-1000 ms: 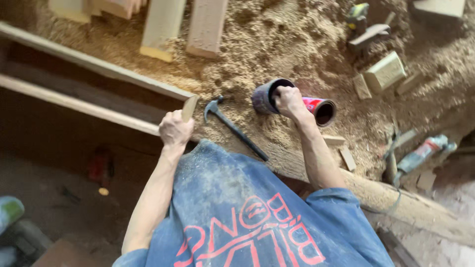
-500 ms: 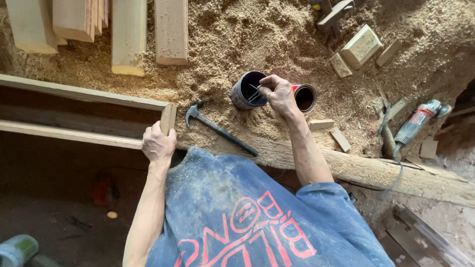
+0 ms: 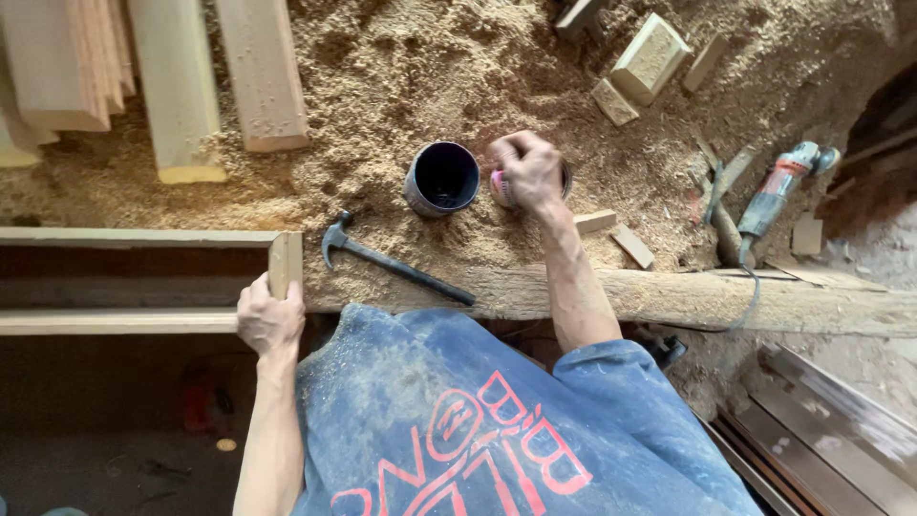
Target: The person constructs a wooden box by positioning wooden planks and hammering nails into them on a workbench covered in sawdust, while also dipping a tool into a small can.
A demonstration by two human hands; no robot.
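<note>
A blue T-shirt [image 3: 478,420], dusted with sawdust and printed with red lettering, is worn; both arms are left bare below its short sleeves.

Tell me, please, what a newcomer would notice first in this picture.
First, the sawdust covering the whole bench. At the centre, the right hand reaches into a small can beside an open dark can, with a hammer lying just below. At left, the left hand grips a wooden frame.

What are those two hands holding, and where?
The left hand grips the end piece of the long wooden frame. The right hand is closed over the small pink-sided can; any pinched item is hidden.
</note>
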